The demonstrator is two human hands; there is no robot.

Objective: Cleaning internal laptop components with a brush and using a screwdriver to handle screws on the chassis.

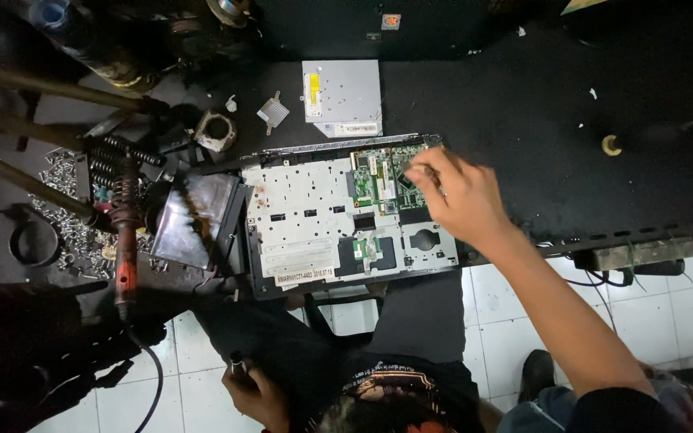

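My right hand (463,196) reaches across the black desk (539,112) into the opened laptop chassis of pale grey sheet metal (314,216), fingers (423,170) pinched narrow on the green circuit board (382,178) bedded in its upper right corner, though I cannot tell whether they grip anything. My left hand (254,393) is low over the white floor tiles (202,385), fingers curled around a small dark tool (237,366). A flat silver optical drive (341,98) lies just beyond the chassis, loose screws (62,172) heaped at the left.
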